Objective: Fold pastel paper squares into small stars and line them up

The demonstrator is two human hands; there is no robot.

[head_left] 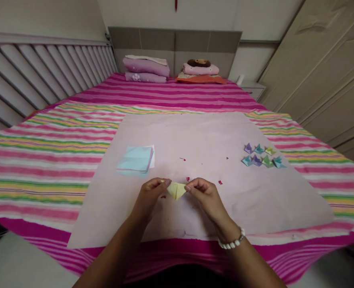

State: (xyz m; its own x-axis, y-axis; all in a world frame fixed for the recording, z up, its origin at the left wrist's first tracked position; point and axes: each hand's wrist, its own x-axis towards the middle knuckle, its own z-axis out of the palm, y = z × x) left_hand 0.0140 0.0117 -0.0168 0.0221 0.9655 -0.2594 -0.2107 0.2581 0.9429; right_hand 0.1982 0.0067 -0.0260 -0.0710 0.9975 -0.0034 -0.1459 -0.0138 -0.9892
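A small folded yellow paper piece (176, 190) is held just above a large pale pink sheet (195, 144) spread on the bed. My left hand (149, 198) pinches its left corner and my right hand (205, 198) pinches its right corner, both with fingers closed on it. A white bead bracelet (232, 241) sits on my right wrist. A stack of square papers (136, 160), light blue on top, lies to the left of my hands. Several small folded paper shapes (262, 156) in purple, blue and green lie in two rows at the right.
The bed has a striped pink, green and yellow cover (45, 144). Folded purple bedding (146, 69) and a pink pillow with a brown plush (199, 68) rest by the headboard. A slatted rail (30, 76) stands left, a wardrobe (329, 72) right. Tiny red scraps (187, 179) dot the sheet.
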